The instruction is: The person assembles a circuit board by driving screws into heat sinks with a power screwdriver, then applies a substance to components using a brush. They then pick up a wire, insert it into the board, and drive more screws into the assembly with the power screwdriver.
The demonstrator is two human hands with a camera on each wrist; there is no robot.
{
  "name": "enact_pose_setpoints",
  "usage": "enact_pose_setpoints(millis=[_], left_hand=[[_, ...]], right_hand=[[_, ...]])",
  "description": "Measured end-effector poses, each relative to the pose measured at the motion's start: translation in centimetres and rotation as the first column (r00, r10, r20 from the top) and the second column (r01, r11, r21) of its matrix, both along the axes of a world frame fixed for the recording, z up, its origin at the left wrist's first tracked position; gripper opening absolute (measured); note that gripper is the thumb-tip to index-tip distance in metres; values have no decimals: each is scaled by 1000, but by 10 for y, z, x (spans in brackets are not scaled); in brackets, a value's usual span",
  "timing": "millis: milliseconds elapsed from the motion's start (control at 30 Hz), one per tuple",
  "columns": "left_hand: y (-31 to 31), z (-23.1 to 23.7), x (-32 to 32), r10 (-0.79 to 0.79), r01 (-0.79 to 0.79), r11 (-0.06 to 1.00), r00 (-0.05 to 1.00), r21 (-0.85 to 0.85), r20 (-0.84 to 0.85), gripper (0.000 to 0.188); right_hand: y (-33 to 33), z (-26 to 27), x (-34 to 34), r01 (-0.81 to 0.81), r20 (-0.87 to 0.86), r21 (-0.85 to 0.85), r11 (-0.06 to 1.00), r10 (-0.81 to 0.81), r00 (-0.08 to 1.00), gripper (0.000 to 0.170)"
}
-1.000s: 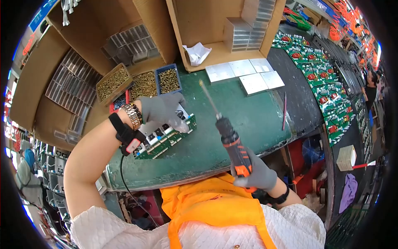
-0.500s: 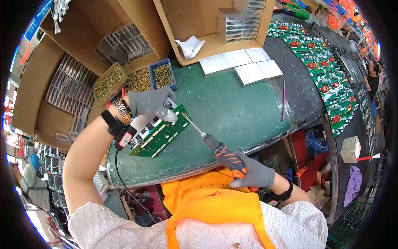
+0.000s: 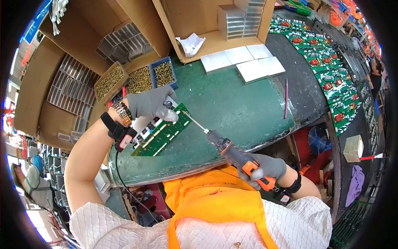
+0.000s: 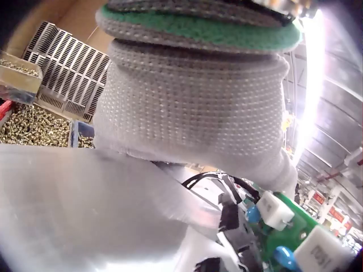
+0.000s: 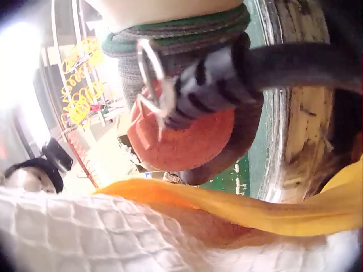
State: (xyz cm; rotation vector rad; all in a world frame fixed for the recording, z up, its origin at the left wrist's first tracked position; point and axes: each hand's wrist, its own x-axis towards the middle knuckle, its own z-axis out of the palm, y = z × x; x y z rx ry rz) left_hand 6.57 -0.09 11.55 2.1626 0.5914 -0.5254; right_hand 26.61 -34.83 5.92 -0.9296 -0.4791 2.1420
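My gloved left hand [image 3: 151,103] grips a green circuit board [image 3: 163,135] by its upper edge, tilted up on the bench with its solder side toward me. In the left wrist view, a shiny metal plate [image 4: 85,209] lies below the glove [image 4: 193,102], beside white and blue components [image 4: 276,211]. An orange and black electric screwdriver [image 3: 238,155] is held in my gloved right hand [image 3: 271,166]. Its long bit [image 3: 197,123] slants to the board's upper right corner, the tip right at the surface. In the right wrist view, the driver's orange end [image 5: 187,141] shows a black cord [image 5: 300,67].
Bins of brass screws [image 3: 161,74] stand behind the left hand, before cardboard boxes [image 3: 209,37] of metal heatsinks. Flat silver plates [image 3: 251,68] and a pink pencil-like stick [image 3: 286,97] lie on the green bench [image 3: 232,108]. Several circuit boards [image 3: 327,74] line the right side.
The board has been tilted up to face me. The screwdriver has swung from pointing away at the bench to the board's corner, and my right hand has since shifted slightly right.
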Motion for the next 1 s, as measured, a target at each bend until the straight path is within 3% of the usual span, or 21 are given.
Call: enact_pose_setpoints(millis=[67,200,267,300,367,567,800,900,967,1000], left_hand=[[-4,3,1,8,-8,1000,1000,15,0,75],[-8,4,2,-9,10,998,1000,61,-20,76],[-8,1,0,13,-13,998,1000,68,0,78],[-9,2,1,8,-7,998,1000,67,-3,78],[-14,8,3,17,-17,996,1000,91,2,74],[-23,15,5,92,-89,994,994,57,-55,77],[-24,13,4,124,-121,991,991,59,-44,86],[-22,21,6,104,-102,994,992,31,-70,81],[-14,21,4,11,-10,1000,1000,-24,13,63],[-13,21,6,182,-185,949,983,-257,-36,39]], right_hand=[[-3,-3,5,30,-210,-23,999,-34,977,69],[-3,1,8,-32,-157,17,999,34,987,70],[-2,19,0,-56,94,8,998,55,994,79],[-3,18,-3,-51,91,7,999,50,995,79],[-6,17,-7,-77,381,30,997,59,923,91],[-12,0,-19,-106,568,108,988,26,823,104],[-13,-6,-16,-134,567,107,985,50,822,108],[-14,-6,-16,-145,612,128,981,37,790,109],[-16,-8,-16,-128,599,134,983,23,801,109],[-17,-7,-17,-131,600,136,982,24,800,109]])
